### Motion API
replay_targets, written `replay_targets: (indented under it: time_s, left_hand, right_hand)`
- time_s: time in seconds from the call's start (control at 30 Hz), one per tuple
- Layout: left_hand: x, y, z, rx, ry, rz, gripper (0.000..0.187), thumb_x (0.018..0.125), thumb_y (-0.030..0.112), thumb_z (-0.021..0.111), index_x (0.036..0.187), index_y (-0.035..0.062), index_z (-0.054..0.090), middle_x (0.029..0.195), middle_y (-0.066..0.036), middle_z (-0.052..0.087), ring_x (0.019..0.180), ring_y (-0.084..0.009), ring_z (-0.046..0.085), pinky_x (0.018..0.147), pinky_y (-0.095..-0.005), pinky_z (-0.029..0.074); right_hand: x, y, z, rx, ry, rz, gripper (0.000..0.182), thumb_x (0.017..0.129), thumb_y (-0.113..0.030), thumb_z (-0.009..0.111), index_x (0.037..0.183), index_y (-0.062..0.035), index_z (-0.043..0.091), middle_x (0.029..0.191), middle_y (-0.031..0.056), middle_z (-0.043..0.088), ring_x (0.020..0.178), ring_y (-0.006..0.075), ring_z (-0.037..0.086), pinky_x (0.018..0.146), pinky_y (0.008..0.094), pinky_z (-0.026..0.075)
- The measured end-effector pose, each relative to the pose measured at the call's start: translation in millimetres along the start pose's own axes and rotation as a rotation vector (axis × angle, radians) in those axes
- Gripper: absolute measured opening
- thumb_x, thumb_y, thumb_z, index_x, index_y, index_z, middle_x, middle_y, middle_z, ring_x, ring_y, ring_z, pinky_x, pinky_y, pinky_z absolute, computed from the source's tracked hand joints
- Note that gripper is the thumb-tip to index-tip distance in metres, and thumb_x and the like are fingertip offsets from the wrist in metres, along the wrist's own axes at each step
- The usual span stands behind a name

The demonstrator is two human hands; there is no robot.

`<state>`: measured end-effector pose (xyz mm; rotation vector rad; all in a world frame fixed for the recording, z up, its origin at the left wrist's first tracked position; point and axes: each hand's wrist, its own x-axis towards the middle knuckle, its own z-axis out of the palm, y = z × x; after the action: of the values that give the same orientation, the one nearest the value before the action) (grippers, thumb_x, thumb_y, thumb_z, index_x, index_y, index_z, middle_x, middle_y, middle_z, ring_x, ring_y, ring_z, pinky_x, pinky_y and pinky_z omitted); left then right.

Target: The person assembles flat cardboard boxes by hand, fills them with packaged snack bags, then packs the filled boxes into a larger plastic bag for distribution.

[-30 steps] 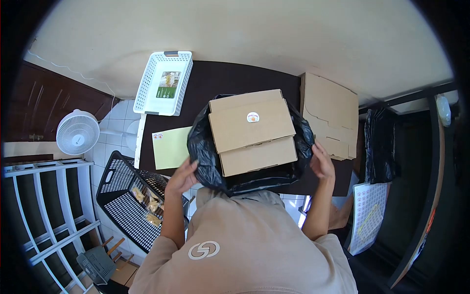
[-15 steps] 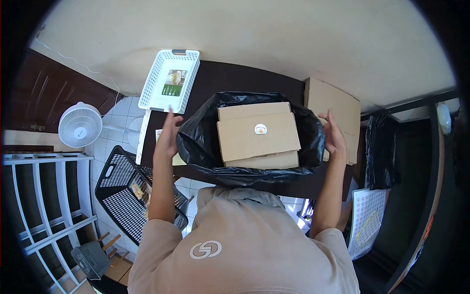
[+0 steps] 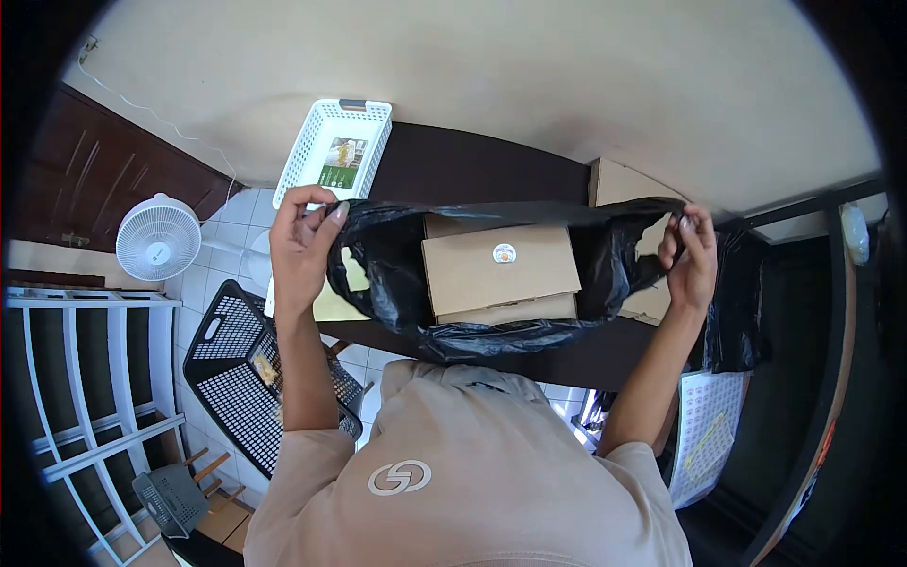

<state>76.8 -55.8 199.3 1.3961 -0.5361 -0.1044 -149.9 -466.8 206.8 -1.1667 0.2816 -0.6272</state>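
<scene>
A black plastic bag (image 3: 392, 274) stands on the dark table with its mouth spread wide. Inside it lie flat cardboard boxes (image 3: 501, 274) in a stack, the top one bearing a small round sticker. My left hand (image 3: 304, 231) pinches the bag's rim at the left, thumb against fingers. At the right, my right hand (image 3: 693, 250) grips the opposite side of the rim, its fingers curled round the plastic. Between the two hands the far edge of the bag is drawn up and stretched taut, covering the back of the boxes.
A white perforated basket (image 3: 382, 142) with a printed label sits on the table (image 3: 472, 165) at the back left. Behind the bag at right is a larger cardboard box (image 3: 614, 184). A black crate (image 3: 231, 378), a white fan (image 3: 159, 238) and a grey stool (image 3: 170, 499) stand to the left.
Both hands, open beside the bag before, have closed on its rim. They have moved outward, pulling the mouth wider and lifting the far edge. The boxes have stayed in place.
</scene>
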Motion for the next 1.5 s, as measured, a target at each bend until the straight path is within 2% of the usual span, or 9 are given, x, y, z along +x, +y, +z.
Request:
replay_targets:
  time_s: [0.17,0.33,0.4,0.6,0.77,0.93,1.17,1.37,1.5]
  left_hand:
    - [-26.5,-7.3,-7.2,0.075,0.017,-0.475,0.048,0.093,0.008,0.06,0.131,0.0045,0.031,0.112,-0.013,0.056,0.097,-0.0165,0.057,0.081,-0.0279,0.048]
    - [-53.9,14.7,-6.6,0.306,-0.188,-0.37,0.073,0.081,0.007,0.072,0.137,0.0087,0.025,0.115,-0.015,0.056,0.1,-0.017,0.056,0.086,-0.0288,0.048]
    - [-50.8,27.7,-21.5,0.022,-0.073,-0.48,0.075,0.079,0.0,0.07,0.139,0.009,0.026,0.11,-0.014,0.058,0.095,-0.0154,0.058,0.087,-0.0283,0.048]
    - [-48.5,56.8,-39.2,-0.124,0.133,-0.338,0.059,0.083,-0.005,0.063,0.133,0.0056,0.032,0.101,-0.014,0.058,0.066,-0.011,0.062,0.047,-0.0197,0.052]
    - [-52.1,49.8,-51.5,-0.128,0.288,-0.001,0.041,0.094,0.009,0.057,0.129,0.0032,0.034,0.11,-0.016,0.055,0.087,-0.0248,0.064,0.058,-0.0285,0.055]
    - [-49.4,-11.5,-107.1,0.154,0.592,-0.053,0.029,0.092,0.013,0.061,0.116,0.0024,0.049,0.085,-0.008,0.063,0.078,-0.0181,0.065,0.058,-0.0265,0.052]
    - [-108.5,-175.2,-138.1,0.772,0.487,-0.461,0.013,0.076,0.01,0.074,0.084,0.0015,0.067,0.078,-0.013,0.068,0.071,-0.0199,0.068,0.068,-0.0327,0.054]
    - [-102.9,-240.3,-147.2,1.035,0.324,-0.12,0.021,0.072,0.006,0.074,0.091,0.0009,0.068,0.096,-0.015,0.065,0.091,-0.032,0.064,0.083,-0.0408,0.051]
    - [-87.2,-255.4,-158.0,1.162,0.309,-0.261,0.023,0.074,0.011,0.072,0.093,-0.0001,0.068,0.096,-0.018,0.062,0.094,-0.0361,0.06,0.085,-0.0437,0.049]
  right_hand:
    - [-24.0,-5.2,-13.6,-0.355,0.145,0.186,0.019,0.091,-0.005,0.059,0.11,-0.0002,0.058,0.09,0.0091,0.062,0.06,0.0101,0.053,0.045,0.0224,0.042]
    - [-37.6,-31.0,-3.8,-0.418,0.227,0.083,0.02,0.092,-0.004,0.059,0.112,0.0002,0.061,0.086,0.0059,0.062,0.062,0.0087,0.053,0.048,0.0221,0.042]
    - [-38.0,-33.6,-11.1,-0.478,0.247,0.068,0.019,0.092,-0.004,0.059,0.11,0.0003,0.062,0.085,0.0047,0.061,0.062,0.0081,0.052,0.048,0.0217,0.041]
    - [-34.8,-47.6,19.3,-0.679,0.377,-0.075,0.016,0.092,-0.005,0.061,0.106,0.002,0.064,0.085,0.0031,0.061,0.072,0.0087,0.056,0.062,0.0218,0.046]
    - [-38.7,-52.5,47.0,-1.088,0.426,-0.368,0.018,0.093,-0.006,0.06,0.106,0.0053,0.064,0.098,0.0097,0.067,0.093,0.0154,0.06,0.083,0.026,0.049]
    - [-51.3,-52.6,71.2,-0.96,0.276,-0.417,0.017,0.097,-0.006,0.055,0.104,0.0057,0.064,0.1,0.0119,0.066,0.088,0.0164,0.063,0.083,0.0294,0.053]
    - [-59.4,-40.6,66.9,-0.795,0.121,-0.344,0.016,0.098,-0.009,0.052,0.1,0.0038,0.062,0.09,0.0123,0.065,0.08,0.0171,0.062,0.079,0.0301,0.053]
    - [-54.8,-37.8,80.3,-0.816,0.059,-0.306,0.015,0.098,-0.012,0.054,0.097,0.0007,0.063,0.086,0.0098,0.064,0.078,0.015,0.061,0.076,0.0294,0.053]
    - [-59.3,-39.2,88.1,-0.902,0.071,-0.304,0.016,0.097,-0.013,0.055,0.097,-0.0001,0.064,0.084,0.0089,0.065,0.076,0.0151,0.061,0.076,0.0296,0.052]
